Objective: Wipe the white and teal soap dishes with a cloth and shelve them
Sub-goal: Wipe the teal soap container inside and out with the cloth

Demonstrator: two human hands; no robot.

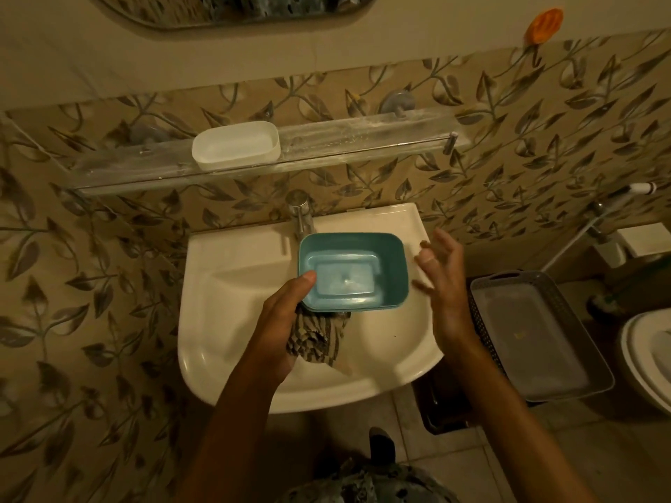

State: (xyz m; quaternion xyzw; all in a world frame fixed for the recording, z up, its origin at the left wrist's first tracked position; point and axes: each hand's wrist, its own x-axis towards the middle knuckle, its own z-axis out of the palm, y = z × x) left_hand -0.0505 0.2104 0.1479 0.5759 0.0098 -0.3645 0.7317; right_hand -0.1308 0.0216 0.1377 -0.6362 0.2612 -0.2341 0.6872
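Observation:
The teal soap dish is held open side up over the white sink. My left hand grips its near left corner, thumb on the rim, with a striped cloth bunched under the dish and against my palm. My right hand hovers just right of the dish with fingers spread and holds nothing. The white soap dish stands on the glass shelf above the tap.
A chrome tap rises behind the teal dish. A grey basket sits to the right of the sink, a toilet beyond it. An orange hook hangs on the wall. A mirror is above the shelf.

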